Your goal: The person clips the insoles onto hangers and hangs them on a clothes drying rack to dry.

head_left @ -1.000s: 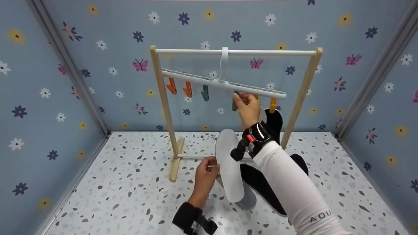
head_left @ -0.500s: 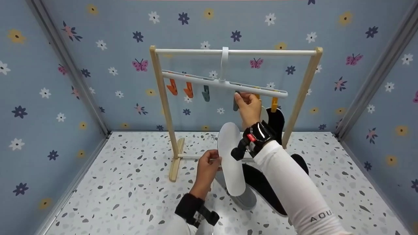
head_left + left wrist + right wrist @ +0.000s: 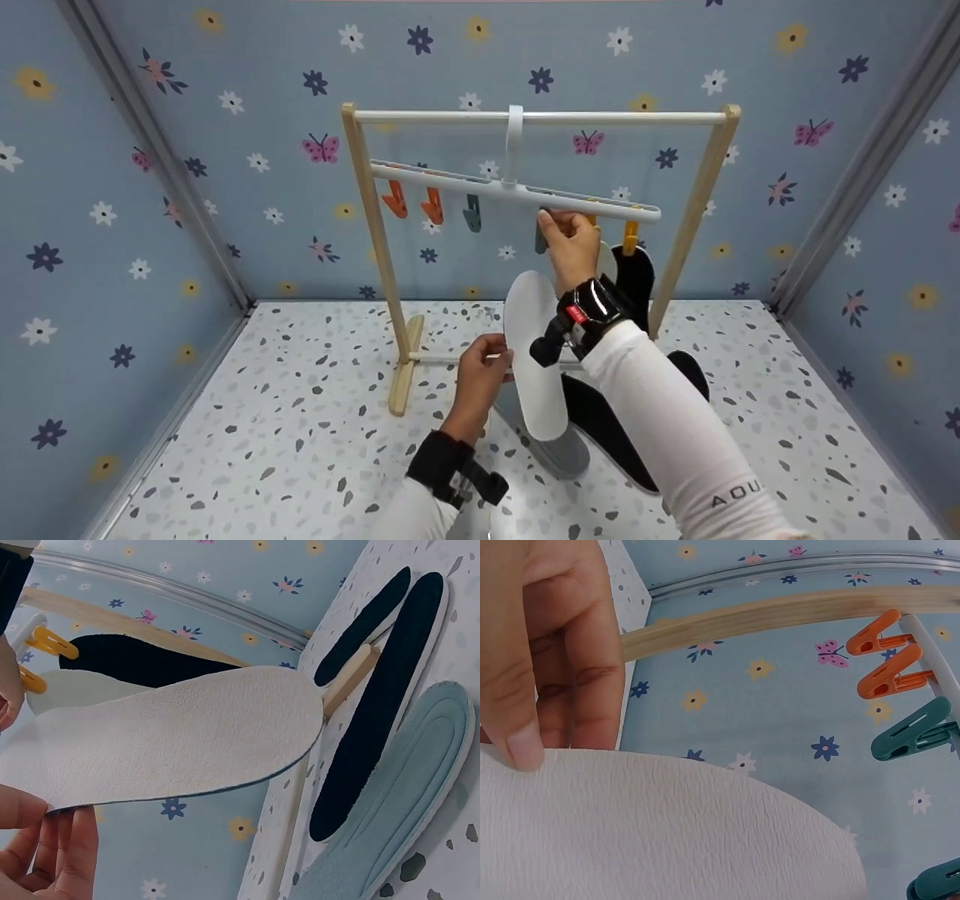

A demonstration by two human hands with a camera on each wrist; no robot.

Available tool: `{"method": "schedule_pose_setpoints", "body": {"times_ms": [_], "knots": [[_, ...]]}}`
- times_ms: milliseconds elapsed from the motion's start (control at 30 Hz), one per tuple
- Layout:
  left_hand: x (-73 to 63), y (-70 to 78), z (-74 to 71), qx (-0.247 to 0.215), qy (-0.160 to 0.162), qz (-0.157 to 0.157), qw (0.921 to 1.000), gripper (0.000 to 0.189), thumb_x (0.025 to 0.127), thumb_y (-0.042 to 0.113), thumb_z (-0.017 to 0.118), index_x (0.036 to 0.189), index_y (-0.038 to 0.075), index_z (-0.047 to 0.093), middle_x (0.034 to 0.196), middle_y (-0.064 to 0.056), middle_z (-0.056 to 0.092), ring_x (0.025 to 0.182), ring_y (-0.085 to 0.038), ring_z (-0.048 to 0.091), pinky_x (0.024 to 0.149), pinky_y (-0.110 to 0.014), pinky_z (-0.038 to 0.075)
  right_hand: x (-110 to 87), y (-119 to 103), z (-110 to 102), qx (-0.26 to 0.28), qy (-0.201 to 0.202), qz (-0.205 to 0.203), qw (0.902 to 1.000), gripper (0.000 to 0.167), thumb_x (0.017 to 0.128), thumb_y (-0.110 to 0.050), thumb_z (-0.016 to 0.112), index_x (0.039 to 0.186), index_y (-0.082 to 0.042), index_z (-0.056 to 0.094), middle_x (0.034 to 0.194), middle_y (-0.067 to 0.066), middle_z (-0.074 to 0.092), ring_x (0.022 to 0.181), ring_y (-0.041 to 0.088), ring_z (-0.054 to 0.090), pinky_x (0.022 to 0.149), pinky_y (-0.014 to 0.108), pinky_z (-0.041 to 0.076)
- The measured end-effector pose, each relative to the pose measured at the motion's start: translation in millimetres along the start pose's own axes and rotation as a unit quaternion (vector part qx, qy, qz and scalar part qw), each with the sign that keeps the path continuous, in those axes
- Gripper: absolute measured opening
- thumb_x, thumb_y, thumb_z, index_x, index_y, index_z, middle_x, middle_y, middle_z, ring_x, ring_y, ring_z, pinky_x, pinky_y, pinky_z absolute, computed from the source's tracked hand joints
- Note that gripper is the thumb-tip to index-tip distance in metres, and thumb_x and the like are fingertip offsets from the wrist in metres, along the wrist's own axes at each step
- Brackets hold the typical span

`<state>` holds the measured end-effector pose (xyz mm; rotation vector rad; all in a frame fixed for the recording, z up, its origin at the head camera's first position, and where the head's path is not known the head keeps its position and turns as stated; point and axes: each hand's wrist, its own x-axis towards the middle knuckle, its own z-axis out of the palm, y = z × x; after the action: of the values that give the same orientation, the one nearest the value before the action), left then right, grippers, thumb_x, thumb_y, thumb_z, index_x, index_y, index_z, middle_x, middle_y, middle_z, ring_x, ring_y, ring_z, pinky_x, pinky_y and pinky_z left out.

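My left hand (image 3: 481, 375) pinches a white-faced shoe insole (image 3: 534, 360) by its left edge and holds it upright below the hanger. The left wrist view shows a thin dark rim along this insole (image 3: 180, 742). Higher up, my right hand (image 3: 573, 244) pinches a dark green clothespin (image 3: 541, 232) that hangs from the white clip hanger (image 3: 450, 180). The top of the insole stands just below the right hand. To the right, a yellow clothespin (image 3: 631, 238) grips a black insole (image 3: 634, 281), and a pale insole (image 3: 82, 690) hangs beside it from another yellow clothespin (image 3: 31, 680).
Two orange clothespins (image 3: 889, 671) and a green clothespin (image 3: 911, 731) hang on the left half of the tilted hanger. A wooden-legged rack (image 3: 382, 262) carries it. Black insoles (image 3: 607, 427) and a grey insole (image 3: 566, 454) lie on the speckled floor (image 3: 300, 420).
My left hand has moved up and slightly right, raising the white insole toward the right hand. The right hand has stayed at the green clothespin.
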<state>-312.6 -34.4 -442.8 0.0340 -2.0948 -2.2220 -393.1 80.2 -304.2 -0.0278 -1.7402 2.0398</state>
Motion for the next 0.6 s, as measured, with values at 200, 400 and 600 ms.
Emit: {"method": "schedule_pose_setpoints", "body": {"times_ms": [200,400,600], "knots": [[4.9,5.5,-0.5,-0.001,-0.001,0.008,1.0000,0.026,0.092,0.009,0.057,0.116,0.000,0.057,0.104,-0.011,0.056,0.081,-0.015,0.059,0.074,-0.034,0.054,-0.5,-1,0,-0.011,-0.001,0.000,0.9999,0.012,0.086,-0.008,0.068,0.087,0.002,0.061,0.069,-0.003,0.051,0.063,0.007,0.045,0.057,0.017,0.037],[7.8,11.5,2.1,0.000,0.001,0.010,0.9999,0.024,0.092,0.009,0.057,0.115,0.001,0.058,0.104,-0.011,0.057,0.083,-0.016,0.060,0.073,-0.032,0.054,-0.4,-2,1,-0.009,-0.004,-0.007,0.9999,0.012,0.087,-0.007,0.066,0.086,0.003,0.060,0.070,-0.003,0.050,0.065,0.006,0.045,0.059,0.017,0.037],[8.0,14.1,6.7,-0.001,-0.003,0.019,0.9998,0.025,0.092,0.008,0.057,0.115,0.000,0.058,0.103,-0.012,0.057,0.085,-0.018,0.060,0.073,-0.033,0.054,0.4,-1,0,-0.008,0.003,-0.005,0.9999,0.011,0.087,-0.007,0.067,0.085,0.003,0.061,0.069,-0.003,0.050,0.064,0.007,0.045,0.059,0.017,0.037]]}}
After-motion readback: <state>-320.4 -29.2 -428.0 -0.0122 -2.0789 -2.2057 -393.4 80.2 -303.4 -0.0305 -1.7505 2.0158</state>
